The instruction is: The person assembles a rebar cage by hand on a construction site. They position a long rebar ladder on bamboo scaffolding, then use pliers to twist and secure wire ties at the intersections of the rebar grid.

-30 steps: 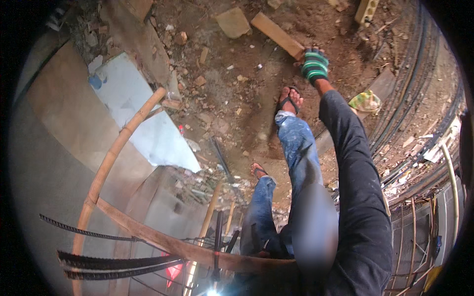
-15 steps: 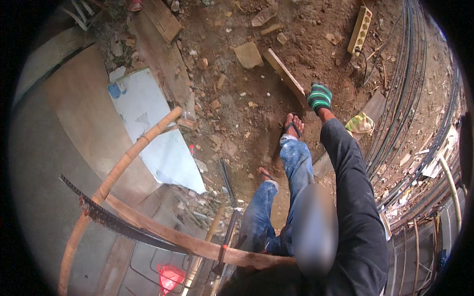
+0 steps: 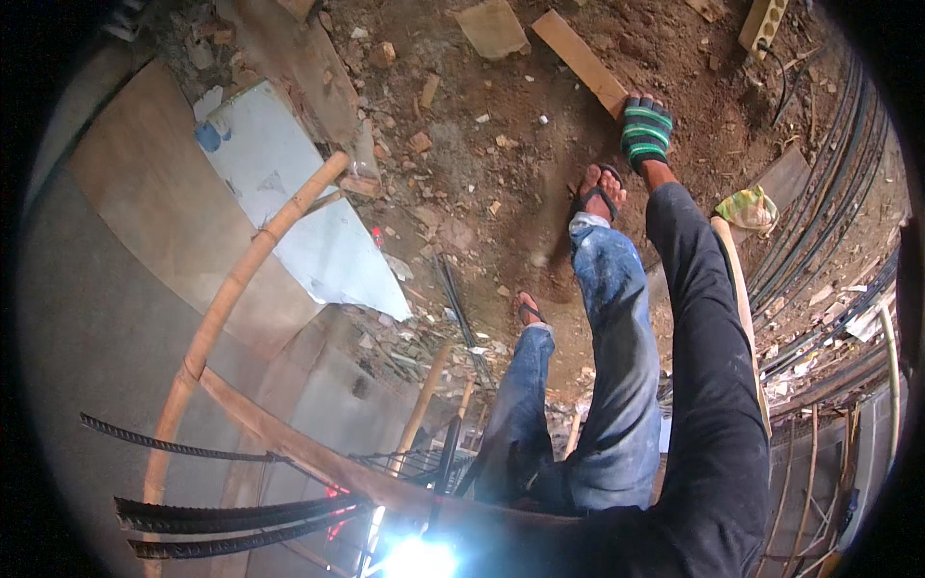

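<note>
My right hand [image 3: 646,133], in a black, green and white striped fingerless glove, is closed on the near end of a short wooden board [image 3: 578,60]. The board's broad face shows, and it points away to the far left over the brown soil. Part of my grip is hidden behind the back of the glove. My sandalled right foot [image 3: 599,195] stands just nearer than that hand. My left hand is out of the picture.
A bamboo pole [image 3: 265,236] and a wooden beam [image 3: 289,445] stand at left, with ribbed steel bars [image 3: 222,515] jutting nearby. Pale broken sheets [image 3: 328,260] lie beyond. Cables [image 3: 819,217], a power strip [image 3: 763,29] and a yellow-green bag [image 3: 747,210] lie right. A bright glare [image 3: 419,559] shows below.
The view has shifted, so the ground sits higher in it. The board in my right hand has turned from its narrow edge to its broad face. A bright glare has appeared at the lower edge.
</note>
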